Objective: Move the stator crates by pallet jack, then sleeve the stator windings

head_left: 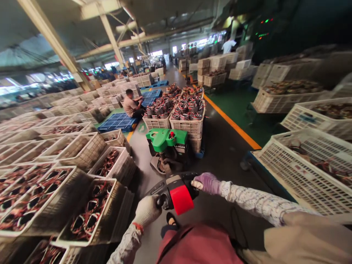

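Observation:
Both my hands are on the control handle (180, 196) of a green and black electric pallet truck (167, 139). My left hand (148, 211), in a white knit glove, is closed around the left grip. My right hand (207, 183), in a purple and white glove, is wrapped round the right grip. A red block sits at the near end of the handle. Ahead of the truck, white plastic crates (187, 126) stand stacked on a blue pallet, piled with wound motor parts (187, 106) trailing red and white wires.
Rows of crates (93, 209) with wired parts line the left. A person (132, 104) sits beside blue pallets (117, 122) ahead left. Crates on a cart (305, 172) stand close on the right. A yellow floor line (231, 119) borders the aisle; another person (228, 46) is farther off.

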The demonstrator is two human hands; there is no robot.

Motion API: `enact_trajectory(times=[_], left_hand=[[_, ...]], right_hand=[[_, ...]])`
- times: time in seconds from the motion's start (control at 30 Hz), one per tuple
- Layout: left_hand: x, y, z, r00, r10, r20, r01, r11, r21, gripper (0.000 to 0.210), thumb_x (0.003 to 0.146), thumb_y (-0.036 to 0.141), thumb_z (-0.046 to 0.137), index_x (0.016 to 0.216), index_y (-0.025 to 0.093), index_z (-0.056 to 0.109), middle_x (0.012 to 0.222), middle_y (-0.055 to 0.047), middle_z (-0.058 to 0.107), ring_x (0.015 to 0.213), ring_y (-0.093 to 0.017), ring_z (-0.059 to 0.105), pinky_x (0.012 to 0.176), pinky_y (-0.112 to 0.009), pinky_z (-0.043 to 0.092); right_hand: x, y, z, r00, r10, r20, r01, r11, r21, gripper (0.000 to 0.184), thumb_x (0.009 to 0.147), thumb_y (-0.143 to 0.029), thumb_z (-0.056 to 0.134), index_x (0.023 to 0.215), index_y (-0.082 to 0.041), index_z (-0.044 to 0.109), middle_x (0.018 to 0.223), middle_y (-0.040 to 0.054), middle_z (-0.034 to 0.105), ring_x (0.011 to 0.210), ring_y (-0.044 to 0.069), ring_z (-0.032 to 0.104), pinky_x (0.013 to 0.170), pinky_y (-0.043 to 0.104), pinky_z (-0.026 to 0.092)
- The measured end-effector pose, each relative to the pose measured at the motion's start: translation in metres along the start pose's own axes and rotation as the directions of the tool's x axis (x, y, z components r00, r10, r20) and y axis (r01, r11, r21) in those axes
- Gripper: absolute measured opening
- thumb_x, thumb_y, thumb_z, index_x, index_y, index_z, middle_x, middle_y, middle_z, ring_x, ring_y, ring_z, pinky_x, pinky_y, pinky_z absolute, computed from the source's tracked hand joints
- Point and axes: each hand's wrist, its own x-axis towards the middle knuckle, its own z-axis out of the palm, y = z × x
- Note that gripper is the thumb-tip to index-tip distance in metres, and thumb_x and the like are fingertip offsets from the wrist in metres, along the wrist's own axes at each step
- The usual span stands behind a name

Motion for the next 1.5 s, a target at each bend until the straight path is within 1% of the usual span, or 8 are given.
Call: enact_trajectory(times=[0.1, 0.27, 0.43, 0.57, 0.9, 1.1, 1.3, 1.5], left_hand=[[0.031, -0.020, -0.022, 0.999, 0.046, 0.010, -0.047, 0.999, 0.002, 0.031, 0.073, 0.024, 0.056, 0.099, 0.026, 0.073, 0.096, -0.006, 0.076, 0.097, -0.026, 0.071, 0.076, -0.028, 0.050], [0.079, -0.043, -0.047, 0.995, 0.100, 0.021, -0.100, 0.995, 0.004, 0.031, 0.072, 0.023, 0.056, 0.097, 0.025, 0.073, 0.095, -0.008, 0.076, 0.094, -0.029, 0.072, 0.076, -0.033, 0.053], [0.116, -0.053, -0.060, 0.993, 0.113, -0.013, -0.113, 0.994, 0.009, 0.029, 0.073, 0.024, 0.054, 0.096, 0.025, 0.072, 0.096, -0.009, 0.076, 0.094, -0.030, 0.072, 0.077, -0.035, 0.054], [0.140, -0.058, -0.071, 0.995, 0.100, 0.003, -0.100, 0.995, 0.005, 0.032, 0.073, 0.024, 0.055, 0.099, 0.028, 0.072, 0.097, -0.008, 0.076, 0.095, -0.030, 0.071, 0.078, -0.036, 0.054], [0.206, -0.085, -0.103, 0.995, 0.101, -0.003, -0.100, 0.994, 0.043, 0.030, 0.072, 0.024, 0.056, 0.098, 0.028, 0.072, 0.097, -0.007, 0.076, 0.094, -0.029, 0.071, 0.079, -0.035, 0.054], [0.252, -0.100, -0.128, 0.996, 0.092, -0.003, -0.092, 0.994, 0.051, 0.030, 0.072, 0.023, 0.056, 0.098, 0.028, 0.072, 0.098, -0.006, 0.076, 0.095, -0.028, 0.071, 0.080, -0.035, 0.054], [0.308, -0.123, -0.147, 0.994, 0.106, 0.019, -0.106, 0.993, 0.060, 0.028, 0.074, 0.024, 0.056, 0.097, 0.028, 0.072, 0.099, -0.006, 0.076, 0.097, -0.027, 0.071, 0.082, -0.034, 0.053], [0.380, -0.148, -0.174, 0.992, 0.122, 0.029, -0.124, 0.988, 0.092, 0.029, 0.074, 0.024, 0.056, 0.098, 0.028, 0.073, 0.100, -0.006, 0.076, 0.098, -0.028, 0.071, 0.082, -0.035, 0.053]], right_hand=[[0.030, -0.006, -0.011, 0.997, 0.075, -0.005, -0.075, 0.997, -0.031, 0.067, 0.099, -0.060, 0.020, 0.090, -0.019, 0.073, 0.080, 0.0096, 0.071, 0.072, 0.018, 0.062, 0.063, 0.028, 0.032], [0.074, -0.004, -0.023, 0.994, 0.106, -0.016, -0.106, 0.994, -0.037, 0.066, 0.100, -0.054, 0.019, 0.084, -0.018, 0.071, 0.078, 0.0096, 0.070, 0.072, 0.018, 0.061, 0.064, 0.028, 0.030], [0.107, 0.006, -0.033, 0.993, 0.110, -0.042, -0.110, 0.994, 0.011, 0.072, 0.098, -0.059, 0.013, 0.079, -0.018, 0.069, 0.074, 0.0097, 0.068, 0.070, 0.018, 0.060, 0.065, 0.028, 0.032], [0.130, 0.011, -0.038, 0.990, 0.130, -0.051, -0.127, 0.990, 0.060, 0.075, 0.097, -0.061, 0.011, 0.075, -0.018, 0.068, 0.070, 0.0087, 0.066, 0.066, 0.016, 0.058, 0.064, 0.027, 0.033], [0.197, 0.015, -0.051, 0.983, 0.170, -0.064, -0.157, 0.971, 0.180, 0.061, 0.096, -0.054, 0.024, 0.074, -0.020, 0.069, 0.072, 0.0062, 0.069, 0.068, 0.016, 0.061, 0.066, 0.027, 0.035], [0.245, 0.016, -0.068, 0.976, 0.216, -0.035, -0.211, 0.970, 0.119, 0.056, 0.099, -0.049, 0.028, 0.081, -0.021, 0.073, 0.074, 0.0059, 0.070, 0.070, 0.016, 0.062, 0.066, 0.026, 0.035], [0.299, 0.015, -0.077, 0.969, 0.244, -0.035, -0.240, 0.968, 0.077, 0.054, 0.100, -0.048, 0.030, 0.085, -0.022, 0.074, 0.080, 0.0059, 0.073, 0.076, 0.016, 0.064, 0.068, 0.026, 0.036], [0.368, 0.022, -0.086, 0.960, 0.280, -0.026, -0.271, 0.946, 0.178, 0.052, 0.100, -0.049, 0.032, 0.086, -0.022, 0.074, 0.082, 0.0052, 0.073, 0.079, 0.017, 0.066, 0.070, 0.025, 0.037]])
